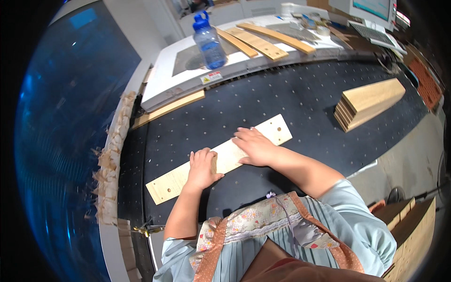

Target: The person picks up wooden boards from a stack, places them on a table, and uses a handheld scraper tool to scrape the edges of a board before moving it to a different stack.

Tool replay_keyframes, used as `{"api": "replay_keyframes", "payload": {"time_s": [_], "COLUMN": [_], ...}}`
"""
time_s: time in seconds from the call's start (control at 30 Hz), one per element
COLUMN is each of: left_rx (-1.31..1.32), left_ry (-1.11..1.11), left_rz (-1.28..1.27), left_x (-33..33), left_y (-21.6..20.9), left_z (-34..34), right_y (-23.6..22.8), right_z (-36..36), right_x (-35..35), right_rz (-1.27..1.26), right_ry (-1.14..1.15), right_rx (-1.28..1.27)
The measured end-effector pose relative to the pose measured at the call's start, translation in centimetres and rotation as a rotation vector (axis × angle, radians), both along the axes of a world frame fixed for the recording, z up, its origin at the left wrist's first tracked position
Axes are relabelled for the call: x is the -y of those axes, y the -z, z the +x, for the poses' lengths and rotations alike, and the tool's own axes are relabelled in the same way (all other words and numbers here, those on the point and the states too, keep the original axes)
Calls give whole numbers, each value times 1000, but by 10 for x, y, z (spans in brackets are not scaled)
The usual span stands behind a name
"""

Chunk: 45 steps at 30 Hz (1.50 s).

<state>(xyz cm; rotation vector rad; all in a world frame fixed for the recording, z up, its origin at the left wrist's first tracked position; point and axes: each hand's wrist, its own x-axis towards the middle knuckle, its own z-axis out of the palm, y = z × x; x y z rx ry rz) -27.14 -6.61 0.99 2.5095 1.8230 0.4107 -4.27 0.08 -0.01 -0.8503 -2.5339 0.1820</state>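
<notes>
A pale wooden board (pixel 176 178) with drilled holes near its ends lies slantwise on a black work surface, its right end farther from me. My left hand (pixel 202 169) sits across the board left of its middle, fingers over the top toward the far edge and thumb by the near edge. To the right of it, my right hand (pixel 256 146) holds the board the same way, fingers at the far edge and thumb toward the near one. Both palms cover parts of the board.
A stack of boards (pixel 371 103) stands at the right of the black dotted table (pixel 300 94). On the white machine bed (pixel 164 89) behind are a blue bottle (pixel 209 44) and loose wooden strips (pixel 256 42). A blue translucent curtain (pixel 70 141) hangs at left. A keyboard (pixel 371 34) is far right.
</notes>
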Motion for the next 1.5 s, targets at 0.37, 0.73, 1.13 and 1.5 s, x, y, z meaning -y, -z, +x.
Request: {"api": "replay_keyframes", "payload": {"time_s": [0.37, 0.73, 1.13, 1.5], "left_rx": [111, 283, 311, 265], "left_ry": [-391, -337, -386, -1344], "left_rz": [200, 544, 669, 700], "left_x": [98, 122, 126, 240], "left_y": [38, 59, 64, 106], "left_z": [34, 32, 27, -136], "right_y": [-55, 10, -35, -59], "right_z": [-96, -124, -137, -16], "right_x": [-83, -128, -103, -31], "right_rz": [-28, 235, 217, -189], "right_ry": [-45, 7, -50, -50], "right_rx": [211, 74, 84, 99]}}
